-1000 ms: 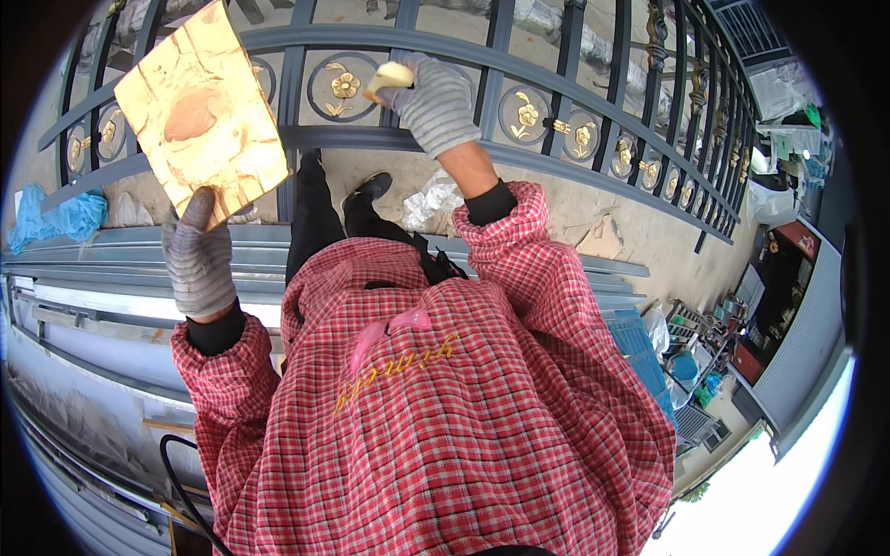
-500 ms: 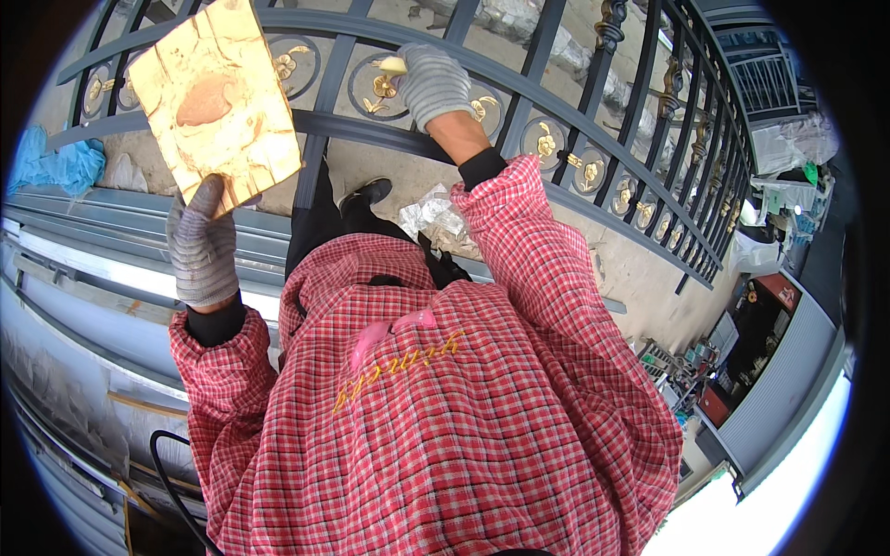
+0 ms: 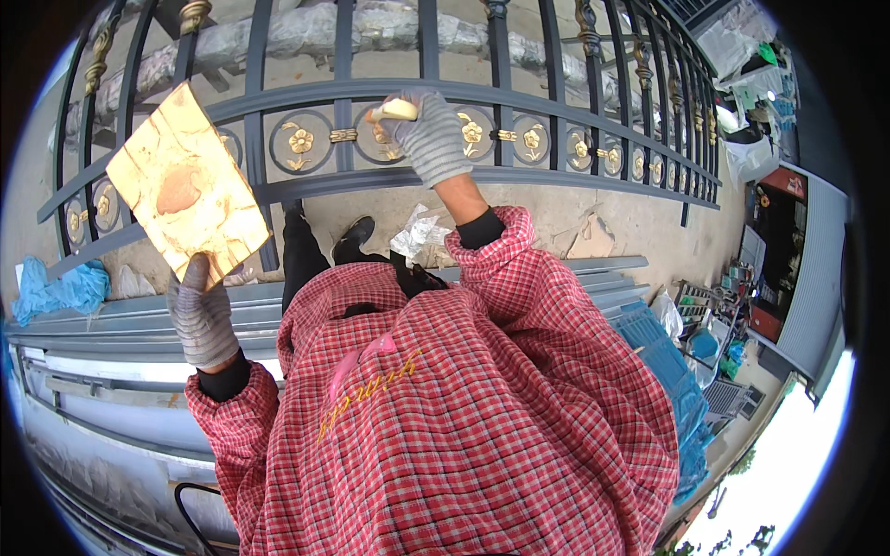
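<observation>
My left hand (image 3: pixel 204 320), in a grey striped glove, grips the lower corner of a flat square board (image 3: pixel 190 185). Gold paint covers the board, with a brownish patch at its middle. In a matching glove, my right hand (image 3: pixel 431 139) is closed around a small brush (image 3: pixel 399 109) with a pale handle. The brush's brownish tip is over a ringed flower ornament (image 3: pixel 377 132) in the dark grey metal fence (image 3: pixel 324 181); whether it touches cannot be made out. Beside that ring, other flower ornaments (image 3: pixel 299 140) are gold.
Long grey metal bars (image 3: pixel 269 315) lie behind my feet. Blue plastic sheeting (image 3: pixel 60 285) is at the left, with blue wrapped material (image 3: pixel 663 389) at the right. Crumpled white wrapping (image 3: pixel 417 232) lies near my shoe (image 3: pixel 352 239). Racks and clutter (image 3: pixel 705 324) stand farther right.
The view has turned, so the fence sits lower and flatter in the picture. Board and left hand appear lower; my right hand also appears lower, still holding the brush at the ornament row.
</observation>
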The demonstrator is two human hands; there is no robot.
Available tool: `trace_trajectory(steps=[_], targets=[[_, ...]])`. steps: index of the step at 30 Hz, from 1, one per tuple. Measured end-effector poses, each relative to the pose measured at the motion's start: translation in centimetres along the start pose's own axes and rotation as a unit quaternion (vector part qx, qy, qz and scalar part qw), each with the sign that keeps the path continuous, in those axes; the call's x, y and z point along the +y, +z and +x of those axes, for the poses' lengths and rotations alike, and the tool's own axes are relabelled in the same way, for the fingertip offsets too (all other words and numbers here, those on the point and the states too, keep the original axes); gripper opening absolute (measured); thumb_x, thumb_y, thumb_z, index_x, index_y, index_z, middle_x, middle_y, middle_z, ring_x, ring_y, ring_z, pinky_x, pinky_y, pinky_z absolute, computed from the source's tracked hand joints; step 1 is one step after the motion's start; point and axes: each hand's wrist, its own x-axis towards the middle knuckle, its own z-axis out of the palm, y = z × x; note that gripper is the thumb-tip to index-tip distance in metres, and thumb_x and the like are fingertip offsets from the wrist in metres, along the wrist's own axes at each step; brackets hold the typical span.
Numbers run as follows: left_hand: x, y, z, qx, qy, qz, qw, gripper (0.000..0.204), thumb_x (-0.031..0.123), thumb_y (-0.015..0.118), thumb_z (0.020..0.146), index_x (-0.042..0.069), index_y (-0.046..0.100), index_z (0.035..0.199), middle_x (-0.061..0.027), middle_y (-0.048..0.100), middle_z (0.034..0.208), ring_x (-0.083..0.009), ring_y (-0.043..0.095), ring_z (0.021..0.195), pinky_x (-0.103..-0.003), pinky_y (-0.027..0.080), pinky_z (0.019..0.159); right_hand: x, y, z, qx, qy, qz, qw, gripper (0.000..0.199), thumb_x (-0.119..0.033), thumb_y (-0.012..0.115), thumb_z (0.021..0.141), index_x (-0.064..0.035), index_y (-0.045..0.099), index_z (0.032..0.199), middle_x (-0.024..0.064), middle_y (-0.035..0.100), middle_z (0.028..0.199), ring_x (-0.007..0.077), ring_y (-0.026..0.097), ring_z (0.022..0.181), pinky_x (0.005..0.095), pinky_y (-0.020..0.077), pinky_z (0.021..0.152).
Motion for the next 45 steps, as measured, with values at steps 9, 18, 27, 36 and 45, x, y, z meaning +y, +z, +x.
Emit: trace_trajectory(steps=[9,18,27,36,45], targets=[[-1.5,6.9,1.1,-0.15,-0.064,0.023,0.986,0.056,0.015,0.062,0.073,-0.002,0.036,0.12,-0.0096,0.05,0.112,-0.0179,0.051,0.1,-0.028,0.045,0.08,6.4,-14.2,-10.4,0.29,0.281,0.163,0.9,0.031,-0.005,0.072,0.061,0.0012,0.055,0.086,0.0069,0.059,0.074,0.0116,0.056,0.066,0.0223,0.0465,0.06],[-5.4,16.1,0.9,-0.282,-0.111,0.051,0.952,0.049,0.014,0.061,0.074,-0.003,0.042,0.115,-0.0099,0.052,0.11,-0.0205,0.052,0.099,-0.033,0.041,0.088,13.2,-22.0,-17.5,0.434,0.347,0.102,0.825,0.033,-0.008,0.072,0.061,-0.003,0.056,0.09,0.003,0.057,0.075,0.0087,0.052,0.065,0.0213,0.0449,0.06],[-9.5,24.1,2.7,-0.336,-0.155,0.078,0.926,0.05,0.015,0.061,0.074,-0.005,0.04,0.116,-0.0114,0.051,0.111,-0.019,0.052,0.098,-0.032,0.045,0.081,16.2,-24.1,-12.7,0.397,0.301,0.113,0.86,0.032,-0.012,0.073,0.061,-0.0012,0.056,0.085,0.0051,0.058,0.073,0.0101,0.053,0.065,0.0238,0.0446,0.059],[-11.7,29.1,3.2,-0.296,-0.178,0.086,0.934,0.05,0.016,0.061,0.075,-0.004,0.041,0.117,-0.0094,0.05,0.113,-0.0181,0.047,0.106,-0.03,0.034,0.092,22.0,-23.1,-5.3,0.277,0.262,-0.03,0.924,0.035,-0.015,0.072,0.06,0.0006,0.058,0.087,0.0122,0.061,0.075,0.0187,0.058,0.064,0.0285,0.0456,0.061],[-11.6,30.5,3.5,-0.246,-0.141,0.066,0.957,0.049,0.016,0.06,0.076,-0.005,0.04,0.117,-0.0094,0.049,0.114,-0.0176,0.047,0.106,-0.03,0.033,0.094,23.4,-22.0,-1.9,0.143,0.29,-0.175,0.93,0.025,-0.02,0.068,0.061,-0.0078,0.063,0.082,0.0128,0.061,0.078,0.0282,0.058,0.077,0.0352,0.0457,0.068]])
